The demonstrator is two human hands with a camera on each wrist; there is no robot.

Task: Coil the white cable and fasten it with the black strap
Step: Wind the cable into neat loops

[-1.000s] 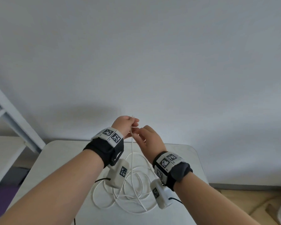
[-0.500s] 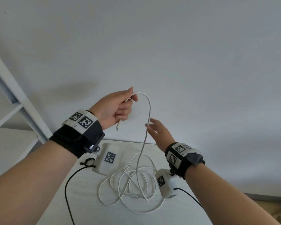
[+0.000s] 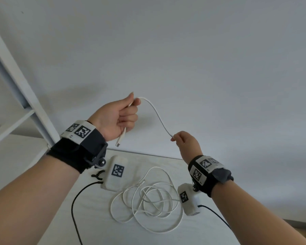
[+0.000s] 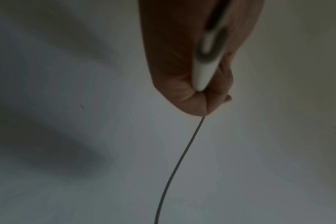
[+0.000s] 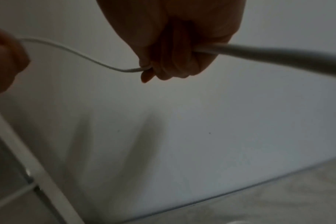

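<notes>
The white cable (image 3: 157,115) arcs through the air between my two hands. My left hand (image 3: 129,110) is raised and grips the cable near its end, and the plug (image 3: 120,139) hangs below the fist. In the left wrist view my left hand (image 4: 199,97) is curled round the plug (image 4: 203,71). My right hand (image 3: 177,138) pinches the cable lower and to the right; from the wrist my right hand (image 5: 150,71) shows the cable (image 5: 77,52) passing through it. Loose loops (image 3: 148,200) lie on the table (image 3: 104,232). A small black strap (image 3: 97,175) peeks out behind the left wrist camera.
A white shelf frame (image 3: 16,68) slants up at the left, close to my left forearm. A plain pale wall fills the background. Black leads (image 3: 74,209) from the wrist cameras trail over the table beside the loops.
My hands have moved apart. The right hand, open beside the cable half a second ago, now pinches it further right. The left hand still holds the end up.
</notes>
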